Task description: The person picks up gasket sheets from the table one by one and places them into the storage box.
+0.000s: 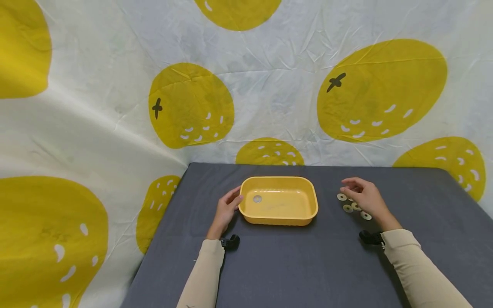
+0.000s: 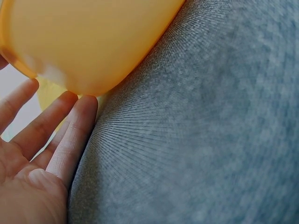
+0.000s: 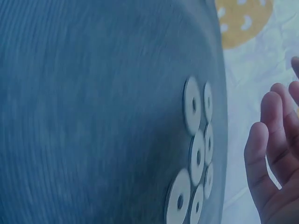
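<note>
A yellow rectangular tray [image 1: 278, 220] with rounded corners sits on the dark cloth-covered table. Inside it, near the left end, lies one flat metal washer [image 1: 257, 199]. My left hand [image 1: 226, 209] rests against the tray's left end; in the left wrist view its fairly straight fingers [image 2: 77, 135] touch the outer wall. Right of the tray, several flat metal washers [image 1: 348, 208] lie close together, and in the right wrist view their centre holes show [image 3: 196, 156]. Just over them hovers my right hand [image 1: 366, 197], fingers loosely bent. Nothing shows between them, though the thumb is out of the right wrist view.
Grey-blue cloth covers the table [image 1: 292, 265], whose far edge meets a white sheet [image 1: 269, 107] printed with yellow fruit. That sheet also hangs along the left side. A black wrist strap [image 1: 230, 242] is on the left wrist, another strap [image 1: 370, 237] on the right.
</note>
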A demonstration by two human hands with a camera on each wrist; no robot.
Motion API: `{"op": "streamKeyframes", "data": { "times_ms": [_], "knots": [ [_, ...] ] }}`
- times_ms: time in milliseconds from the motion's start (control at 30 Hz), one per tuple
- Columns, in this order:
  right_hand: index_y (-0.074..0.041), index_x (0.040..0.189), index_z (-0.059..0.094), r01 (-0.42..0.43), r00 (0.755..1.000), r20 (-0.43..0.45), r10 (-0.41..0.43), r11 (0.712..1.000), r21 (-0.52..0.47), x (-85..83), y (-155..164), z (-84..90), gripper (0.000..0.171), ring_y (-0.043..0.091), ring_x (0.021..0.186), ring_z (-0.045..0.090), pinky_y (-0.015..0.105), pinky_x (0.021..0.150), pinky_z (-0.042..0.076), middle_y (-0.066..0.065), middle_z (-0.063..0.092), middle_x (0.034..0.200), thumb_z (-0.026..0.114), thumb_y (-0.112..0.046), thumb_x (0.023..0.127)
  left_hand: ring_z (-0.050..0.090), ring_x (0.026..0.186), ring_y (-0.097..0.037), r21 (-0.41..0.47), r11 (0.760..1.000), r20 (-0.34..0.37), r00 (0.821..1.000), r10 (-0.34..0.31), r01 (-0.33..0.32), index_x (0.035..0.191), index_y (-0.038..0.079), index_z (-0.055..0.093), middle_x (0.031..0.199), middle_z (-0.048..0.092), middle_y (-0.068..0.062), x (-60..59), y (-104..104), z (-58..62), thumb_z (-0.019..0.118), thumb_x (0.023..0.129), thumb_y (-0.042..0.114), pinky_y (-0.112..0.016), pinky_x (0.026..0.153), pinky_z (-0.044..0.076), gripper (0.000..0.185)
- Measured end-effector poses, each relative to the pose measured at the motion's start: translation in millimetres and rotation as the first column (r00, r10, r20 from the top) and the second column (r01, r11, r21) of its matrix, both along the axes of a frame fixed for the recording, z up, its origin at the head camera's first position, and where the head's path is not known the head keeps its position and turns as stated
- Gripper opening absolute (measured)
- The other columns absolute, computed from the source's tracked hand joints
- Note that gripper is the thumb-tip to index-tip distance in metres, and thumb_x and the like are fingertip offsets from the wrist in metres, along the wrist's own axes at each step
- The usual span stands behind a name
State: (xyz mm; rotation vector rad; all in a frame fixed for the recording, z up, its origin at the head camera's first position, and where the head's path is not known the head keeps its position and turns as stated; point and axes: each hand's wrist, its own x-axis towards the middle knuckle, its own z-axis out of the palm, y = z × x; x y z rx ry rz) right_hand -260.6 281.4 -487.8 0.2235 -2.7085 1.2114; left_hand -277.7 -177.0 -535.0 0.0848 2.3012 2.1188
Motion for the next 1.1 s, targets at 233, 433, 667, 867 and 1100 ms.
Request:
{"op": "streamKeyframes", "data": {
  "times_ms": [233, 433, 667, 867, 1100],
  "knots": [
    [0.001, 0.13, 0.064, -0.034, 0.997, 0.066, 0.026, 0.992, 0.12, -4.8, 14, -4.4, 0.042, 0.014, 0.081, 0.062, 0.031, 0.059, 0.051, 0.019, 0.068, 0.106, 0.068, -0.028, 0.1, 0.065, 0.122, -0.029, -0.021, 1.0, 0.014, 1.0, 0.019, -0.019, 0.144, 0.025, 0.061, 0.139, 0.065, -0.011, 0.7, 2, 1.0, 0.065, 0.102, 0.027, -0.027, 0.086, 0.059, 0.042],
    [0.003, 0.127, 0.065, -0.083, 0.989, 0.136, 0.058, 0.979, 0.184, -9.6, 15, -2.6, 0.038, 0.018, 0.069, 0.061, 0.033, 0.057, 0.049, 0.014, 0.068, 0.097, 0.069, -0.023, 0.099, 0.064, 0.124, -0.03, -0.027, 0.999, 0.016, 0.999, 0.028, -0.027, 0.144, 0.026, 0.061, 0.14, 0.064, -0.011, -0.1, 1, 0.9, 0.066, 0.102, 0.027, -0.032, 0.09, 0.059, 0.042],
    [0.003, 0.122, 0.067, -0.126, 0.978, 0.196, 0.077, 0.959, 0.253, -16.1, 13, 0.0, 0.037, 0.017, 0.066, 0.058, 0.034, 0.056, 0.047, 0.013, 0.069, 0.096, 0.07, -0.024, 0.097, 0.065, 0.122, -0.028, -0.022, 0.999, 0.019, 0.999, 0.025, -0.025, 0.143, 0.027, 0.061, 0.139, 0.065, -0.01, -0.8, 1, 1.5, 0.065, 0.102, 0.027, -0.029, 0.087, 0.06, 0.041],
    [0.003, 0.12, 0.067, -0.144, 0.971, 0.227, 0.077, 0.944, 0.296, -22.5, 13, -1.8, 0.039, 0.016, 0.066, 0.06, 0.034, 0.056, 0.049, 0.014, 0.07, 0.096, 0.071, -0.027, 0.096, 0.065, 0.122, -0.028, -0.02, 1.0, 0.013, 1.0, 0.022, -0.022, 0.143, 0.025, 0.061, 0.138, 0.065, -0.01, -1.6, 1, 0.8, 0.065, 0.102, 0.026, -0.029, 0.088, 0.06, 0.041],
    [0.0, 0.113, 0.071, -0.139, 0.965, 0.255, 0.055, 0.935, 0.326, -28.1, 10, -2.8, 0.033, 0.016, 0.068, 0.061, 0.034, 0.057, 0.048, 0.01, 0.071, 0.092, 0.073, -0.028, 0.094, 0.065, 0.124, -0.031, -0.021, 1.0, 0.0, 1.0, 0.02, -0.02, 0.145, 0.022, 0.059, 0.14, 0.064, -0.014, -2.3, 1, -1.0, 0.065, 0.102, 0.026, -0.03, 0.09, 0.06, 0.044]
  ]
}}
